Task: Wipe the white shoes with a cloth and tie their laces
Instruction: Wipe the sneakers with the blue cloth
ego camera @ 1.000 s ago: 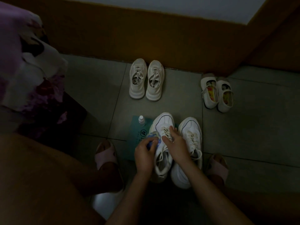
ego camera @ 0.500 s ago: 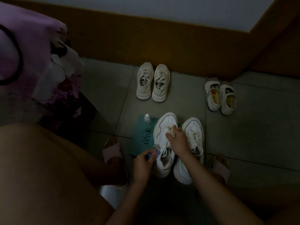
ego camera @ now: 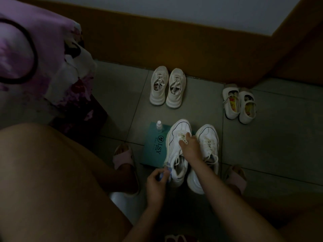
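Now I am seeing the tiled floor [ego camera: 262, 145] carrying the white shoes [ego camera: 208, 137] side by side, one overlapping a teal box [ego camera: 153, 149]. My right hand [ego camera: 189, 149] is curling its fingers over that shoe's laced top, while my left hand [ego camera: 156, 183] is pinching the cloth [ego camera: 167, 172] against its heel side.

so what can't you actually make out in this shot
All head view, dim.
Cloth: mostly buried in the left hand grip; only a blue-white edge shows.
White sneaker by the box: lace knot area covered by the right hand.
Second white sneaker: heel end partly behind the right forearm.
Teal box: print under "LSY" too small and dark.
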### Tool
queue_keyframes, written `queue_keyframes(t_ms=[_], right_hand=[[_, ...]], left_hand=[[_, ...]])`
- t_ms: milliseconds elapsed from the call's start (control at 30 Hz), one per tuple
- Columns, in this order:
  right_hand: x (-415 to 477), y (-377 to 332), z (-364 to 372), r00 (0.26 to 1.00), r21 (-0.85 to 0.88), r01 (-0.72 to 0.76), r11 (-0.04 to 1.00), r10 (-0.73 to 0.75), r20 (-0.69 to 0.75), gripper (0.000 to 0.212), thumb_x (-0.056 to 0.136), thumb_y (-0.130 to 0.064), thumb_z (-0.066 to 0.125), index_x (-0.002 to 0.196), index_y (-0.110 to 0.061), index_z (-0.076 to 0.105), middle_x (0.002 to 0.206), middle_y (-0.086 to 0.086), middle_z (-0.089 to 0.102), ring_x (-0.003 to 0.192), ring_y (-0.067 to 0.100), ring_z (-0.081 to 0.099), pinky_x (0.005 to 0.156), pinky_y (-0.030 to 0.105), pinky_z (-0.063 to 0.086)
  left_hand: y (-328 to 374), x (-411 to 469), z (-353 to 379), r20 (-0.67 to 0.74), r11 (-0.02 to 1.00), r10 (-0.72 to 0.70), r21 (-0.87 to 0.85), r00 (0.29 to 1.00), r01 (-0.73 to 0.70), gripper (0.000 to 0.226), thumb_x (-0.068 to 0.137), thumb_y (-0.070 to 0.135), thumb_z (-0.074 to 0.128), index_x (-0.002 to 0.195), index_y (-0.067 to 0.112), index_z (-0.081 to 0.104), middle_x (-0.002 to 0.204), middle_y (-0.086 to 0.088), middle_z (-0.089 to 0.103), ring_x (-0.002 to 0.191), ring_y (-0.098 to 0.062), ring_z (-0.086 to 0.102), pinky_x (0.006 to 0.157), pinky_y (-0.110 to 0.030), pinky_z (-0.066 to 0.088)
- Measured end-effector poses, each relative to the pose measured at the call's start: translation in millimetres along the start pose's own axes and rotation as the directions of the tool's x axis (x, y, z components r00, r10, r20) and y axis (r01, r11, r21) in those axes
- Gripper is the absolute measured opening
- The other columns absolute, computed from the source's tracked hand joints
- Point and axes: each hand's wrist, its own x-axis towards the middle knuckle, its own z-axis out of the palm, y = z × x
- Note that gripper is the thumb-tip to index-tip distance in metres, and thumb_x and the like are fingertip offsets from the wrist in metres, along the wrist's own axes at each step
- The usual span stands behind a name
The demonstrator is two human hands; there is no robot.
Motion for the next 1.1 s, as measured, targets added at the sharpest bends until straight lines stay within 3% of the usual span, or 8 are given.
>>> queue_keyframes(t_ms=[100,233,400,633,767,833,1000,1100], right_hand=[[0.8,-0.5,0.6,1.000,-0.034,-0.001,0.999,0.000,-0.017,0.056,0.096,-0.027,0.046,0.144,-0.005,0.029,0.147,0.023,0.030,0.136,0.036,0.029,0.109,0.043,0.033],[2.1,-0.5,1.1,1.000,-0.049,0.000,0.999,-0.001,-0.004,0.055,0.097,-0.027,0.045,0.145,-0.006,0.027,0.148,0.022,0.028,0.136,0.036,0.030,0.108,0.043,0.035],[1.7,-0.8,0.4,1.000,-0.060,0.000,0.998,0.000,-0.002,0.056,0.097,-0.028,0.044,0.145,-0.006,0.026,0.149,0.023,0.026,0.135,0.037,0.031,0.108,0.042,0.035],[0.0,0.4,-1.8,1.000,-0.029,0.012,1.000,-0.011,0.022,0.058,0.097,-0.030,0.045,0.146,-0.008,0.024,0.150,0.023,0.023,0.137,0.036,0.028,0.110,0.040,0.032],[-2.4,2.7,-4.6,1.000,0.064,0.021,0.998,-0.022,0.021,0.061,0.094,-0.030,0.052,0.145,-0.007,0.028,0.149,0.021,0.026,0.136,0.035,0.030,0.110,0.038,0.030],[-4.1,2.5,-5.5,0.999,0.108,0.005,0.994,-0.009,0.037,0.065,0.093,-0.032,0.054,0.146,-0.008,0.026,0.151,0.021,0.024,0.139,0.033,0.026,0.112,0.037,0.028],[-14.7,-1.3,-12.0,0.994,0.212,-0.043,0.976,0.021,0.104,0.070,0.092,-0.036,0.053,0.149,-0.012,0.019,0.153,0.015,0.024,0.139,0.029,0.028,0.113,0.038,0.027],[-30.2,1.8,-14.4,0.996,0.293,-0.027,0.956,0.000,0.093,0.065,0.092,-0.028,0.056,0.147,-0.012,0.026,0.150,0.012,0.032,0.136,0.027,0.034,0.111,0.035,0.031]], left_hand=[[-2.1,-9.0,5.2,-0.040,0.999,-0.013,-0.036,0.999,0.012,0.008,0.085,0.004,0.064,0.078,0.006,0.067,0.071,0.001,0.065,0.061,0.007,0.057,0.060,-0.007,0.042],[-2.9,-14.1,6.7,-0.046,0.997,-0.051,-0.058,0.998,0.048,0.009,0.085,0.009,0.064,0.077,0.011,0.068,0.073,0.001,0.067,0.068,-0.004,0.060,0.065,-0.017,0.046],[-10.3,-20.0,4.7,0.018,0.996,-0.084,0.045,0.996,0.084,0.019,0.081,0.000,0.065,0.067,0.013,0.065,0.067,0.003,0.064,0.065,-0.004,0.057,0.060,-0.009,0.043],[-16.7,-15.6,-1.4,0.088,0.984,-0.149,0.115,0.985,0.138,0.030,0.077,-0.004,0.067,0.059,0.020,0.065,0.053,0.012,0.062,0.054,0.001,0.056,0.058,-0.018,0.044],[-3.7,16.8,-14.4,-0.121,0.992,-0.128,-0.027,0.984,0.126,0.009,0.086,0.004,0.061,0.080,0.007,0.066,0.079,-0.011,0.066,0.078,-0.022,0.061,0.066,-0.022,0.046],[6.8,36.5,-16.3,-0.177,0.991,-0.117,-0.085,0.977,0.103,0.011,0.089,0.007,0.059,0.093,0.000,0.067,0.090,-0.014,0.067,0.085,-0.023,0.061,0.069,-0.023,0.046],[26.0,80.0,-6.6,-0.111,0.996,-0.082,0.010,0.990,0.083,0.023,0.088,0.011,0.061,0.106,-0.003,0.064,0.105,-0.020,0.066,0.097,-0.030,0.061,0.084,-0.034,0.047],[34.7,97.6,-2.5,-0.029,0.996,-0.024,0.089,0.999,0.027,0.029,0.087,0.008,0.062,0.113,-0.006,0.061,0.112,-0.018,0.064,0.104,-0.030,0.059,0.086,-0.030,0.045]])
